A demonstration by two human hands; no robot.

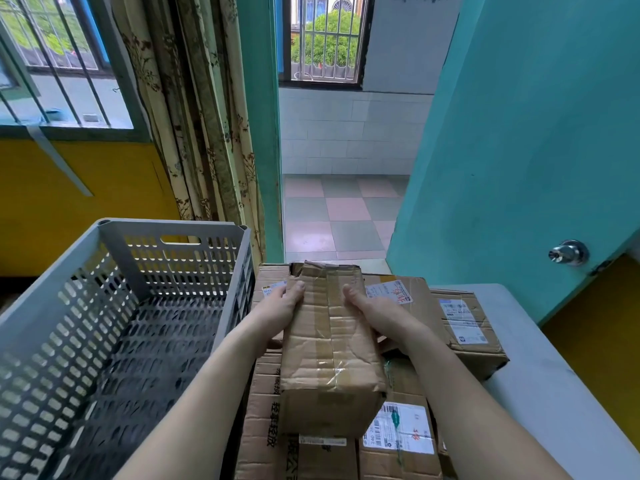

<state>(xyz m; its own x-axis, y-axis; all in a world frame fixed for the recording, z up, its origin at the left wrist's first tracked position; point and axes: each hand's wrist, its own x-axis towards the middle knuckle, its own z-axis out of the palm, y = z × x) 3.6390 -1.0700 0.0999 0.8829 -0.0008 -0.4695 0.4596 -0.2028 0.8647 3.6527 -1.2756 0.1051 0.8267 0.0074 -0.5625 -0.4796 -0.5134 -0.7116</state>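
A long, crumpled cardboard box [330,344] with clear tape along its top is held above a pile of parcels. My left hand [282,308] grips its left side near the far end, thumb on top. My right hand [375,313] grips the right side opposite, thumb on the top face. The fingers of both hands are hidden behind the box. To the left stands a grey perforated plastic crate [114,334], with nothing visible inside.
Several cardboard parcels with shipping labels [401,427] lie stacked beneath the box on a white surface [540,368]. A teal door [526,161] with a metal knob [568,252] stands open on the right. Curtains [201,109] hang behind the crate. A tiled room shows through the doorway.
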